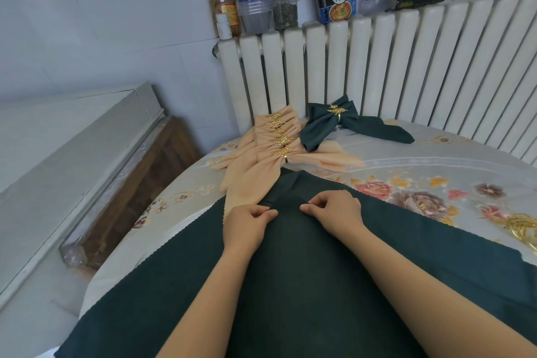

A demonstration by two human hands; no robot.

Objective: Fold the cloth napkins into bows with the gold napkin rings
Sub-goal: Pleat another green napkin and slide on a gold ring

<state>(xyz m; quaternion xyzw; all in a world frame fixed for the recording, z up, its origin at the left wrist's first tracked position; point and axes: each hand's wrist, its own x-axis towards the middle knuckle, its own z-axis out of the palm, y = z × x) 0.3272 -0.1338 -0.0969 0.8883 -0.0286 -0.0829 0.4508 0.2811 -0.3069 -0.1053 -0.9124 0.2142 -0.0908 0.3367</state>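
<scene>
On the flowered desk (436,160), five peach bows (279,145) with gold rings lie stacked at eleven o'clock, one dark green bow (328,122) at twelve. One flat dark green napkin (319,270) spreads under both forearms; the left hand (247,222) and right hand (334,209) pinch its far middle.

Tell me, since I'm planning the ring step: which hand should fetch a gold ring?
Probably the right hand: the loose gold rings lie on its side at the table's right edge, while the left hand can keep pinching the green napkin.
</scene>
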